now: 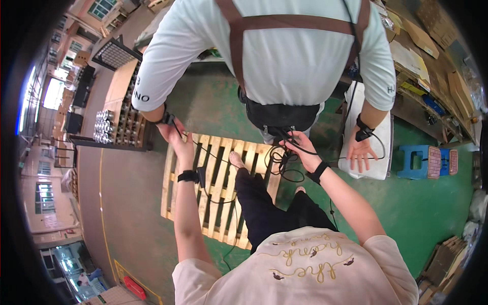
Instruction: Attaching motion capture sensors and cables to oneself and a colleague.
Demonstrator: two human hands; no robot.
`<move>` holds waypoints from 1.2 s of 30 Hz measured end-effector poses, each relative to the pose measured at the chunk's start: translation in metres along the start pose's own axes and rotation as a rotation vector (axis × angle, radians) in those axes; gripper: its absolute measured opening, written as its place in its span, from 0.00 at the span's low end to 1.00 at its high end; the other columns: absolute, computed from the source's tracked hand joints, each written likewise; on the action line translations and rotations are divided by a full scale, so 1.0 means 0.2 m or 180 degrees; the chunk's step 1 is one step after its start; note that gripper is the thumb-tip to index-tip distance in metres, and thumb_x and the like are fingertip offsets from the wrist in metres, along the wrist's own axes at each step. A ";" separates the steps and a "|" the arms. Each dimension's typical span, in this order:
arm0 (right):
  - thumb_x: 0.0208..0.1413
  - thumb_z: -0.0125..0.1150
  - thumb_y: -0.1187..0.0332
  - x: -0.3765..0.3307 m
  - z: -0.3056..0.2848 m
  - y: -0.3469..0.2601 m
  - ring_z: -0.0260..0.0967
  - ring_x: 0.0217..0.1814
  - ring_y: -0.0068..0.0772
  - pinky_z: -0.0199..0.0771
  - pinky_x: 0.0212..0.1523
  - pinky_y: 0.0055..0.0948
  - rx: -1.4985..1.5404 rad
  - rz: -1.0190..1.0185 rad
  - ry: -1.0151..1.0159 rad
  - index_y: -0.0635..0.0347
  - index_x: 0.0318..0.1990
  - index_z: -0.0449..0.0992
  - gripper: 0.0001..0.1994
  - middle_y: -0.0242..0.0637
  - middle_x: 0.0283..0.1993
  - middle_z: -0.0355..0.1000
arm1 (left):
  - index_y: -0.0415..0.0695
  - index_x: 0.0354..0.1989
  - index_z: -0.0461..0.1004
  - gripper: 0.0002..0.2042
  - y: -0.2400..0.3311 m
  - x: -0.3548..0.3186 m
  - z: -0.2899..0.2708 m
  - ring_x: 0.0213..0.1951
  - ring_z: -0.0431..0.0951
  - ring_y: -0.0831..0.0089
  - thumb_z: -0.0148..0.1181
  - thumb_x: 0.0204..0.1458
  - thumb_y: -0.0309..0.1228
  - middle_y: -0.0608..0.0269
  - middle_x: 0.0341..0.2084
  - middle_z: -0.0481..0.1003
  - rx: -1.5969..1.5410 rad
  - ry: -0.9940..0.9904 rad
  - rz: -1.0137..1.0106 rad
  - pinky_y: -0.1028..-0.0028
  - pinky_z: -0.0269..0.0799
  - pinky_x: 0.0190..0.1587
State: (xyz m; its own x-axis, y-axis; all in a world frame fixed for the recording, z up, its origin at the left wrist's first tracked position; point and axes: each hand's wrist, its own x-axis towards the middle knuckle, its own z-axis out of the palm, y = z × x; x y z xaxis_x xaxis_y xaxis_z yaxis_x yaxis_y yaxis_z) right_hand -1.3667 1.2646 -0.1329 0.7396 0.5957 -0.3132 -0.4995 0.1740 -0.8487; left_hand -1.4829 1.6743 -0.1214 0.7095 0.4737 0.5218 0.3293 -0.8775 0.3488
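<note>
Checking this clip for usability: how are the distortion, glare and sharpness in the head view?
Head view: strong fisheye bending, black rim all round; windows at far left blown out; the wooden pallet, left hand and right hand on the black cable are evenly lit and sharp; edges soften.

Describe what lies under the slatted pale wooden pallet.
The slatted pale wooden pallet lies on green painted floor, which shows through the gaps between its slats. The floor under the boards, and where the wearer's black-trousered leg crosses, is covered.

Bright, even daylight — sharp centre, fisheye bending, black vignette at rim.
</note>
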 end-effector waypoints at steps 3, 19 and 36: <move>0.58 0.58 0.69 -0.04 -0.02 -0.06 0.70 0.47 0.25 0.70 0.46 0.29 0.0160 0.0337 0.0092 0.56 0.56 0.61 0.20 0.34 0.46 0.73 | 0.34 0.62 0.51 0.35 0.25 -0.29 0.01 0.62 0.52 0.46 0.61 0.45 0.22 0.39 0.61 0.51 0.0047 0.0666 -0.0891 0.57 0.47 0.65; 0.59 0.52 0.76 0.01 0.12 -0.05 0.70 0.48 0.31 0.68 0.60 0.41 0.2553 0.1049 -0.0074 0.65 0.47 0.70 0.09 0.36 0.44 0.71 | 0.40 0.50 0.68 0.20 1.20 -1.00 0.37 0.51 0.69 0.48 0.57 0.44 0.25 0.45 0.47 0.71 -0.3034 -0.3039 0.0171 0.61 0.64 0.55; 0.58 0.59 0.67 -0.07 0.05 0.01 0.70 0.44 0.23 0.72 0.44 0.27 0.0888 0.0770 -0.0276 0.56 0.48 0.72 0.12 0.28 0.42 0.72 | 0.34 0.44 0.74 0.13 1.04 -0.27 0.13 0.34 0.75 0.79 0.62 0.51 0.25 0.62 0.31 0.77 -0.2748 -0.3064 -0.0812 0.78 0.70 0.36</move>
State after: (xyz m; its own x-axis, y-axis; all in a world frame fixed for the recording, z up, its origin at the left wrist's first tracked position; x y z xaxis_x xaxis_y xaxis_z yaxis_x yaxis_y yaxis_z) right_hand -1.3833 1.2653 -0.1260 0.5504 0.7077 -0.4430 -0.7674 0.2198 -0.6023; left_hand -1.4368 1.4654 -0.0965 0.9620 0.0599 -0.2663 0.2724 -0.2720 0.9229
